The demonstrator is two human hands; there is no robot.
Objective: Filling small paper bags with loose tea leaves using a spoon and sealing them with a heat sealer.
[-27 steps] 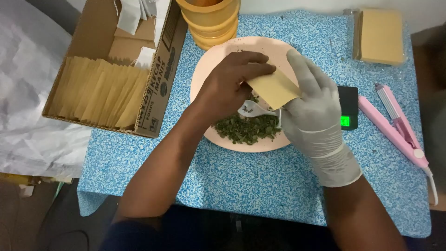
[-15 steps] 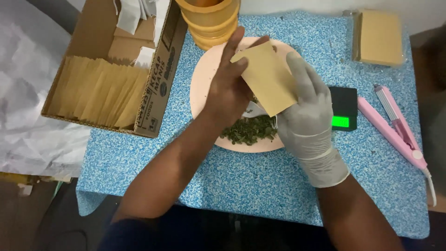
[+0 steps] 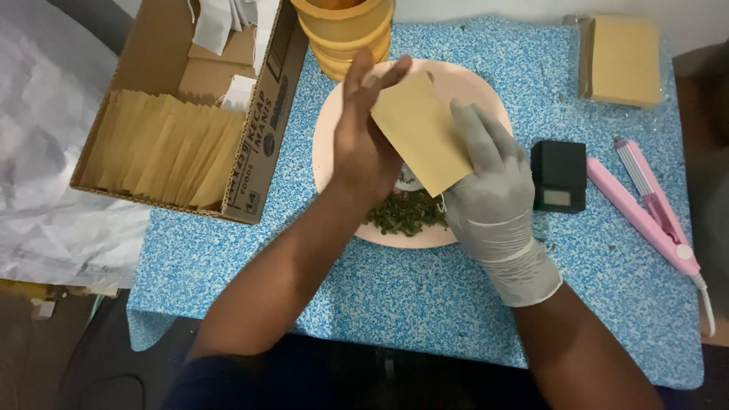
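Both hands hold one small tan paper pouch [image 3: 421,133] up over the pink plate [image 3: 486,87]. Left hand [image 3: 363,144] is bare, fingers straight and pressed together flat against the pouch's left edge, thumb on its top. Right hand [image 3: 490,190], in a grey glove, has fingers slightly spread across the pouch's right side and lower corner.

Progress, judging by layout: cardboard box [image 3: 269,137] at left already has a long row of similar pouches standing on edge (prob. finished ones), w/ a stack of flat tan pouches [image 3: 619,61] at top right. A small heap of dried green leaf [image 3: 406,212] sits on the plate, so more remains. Can't tell if this pouch is filled. Pocket scale [image 3: 560,175] and pink heat-sealer tool [image 3: 645,205] lie untouched at right.
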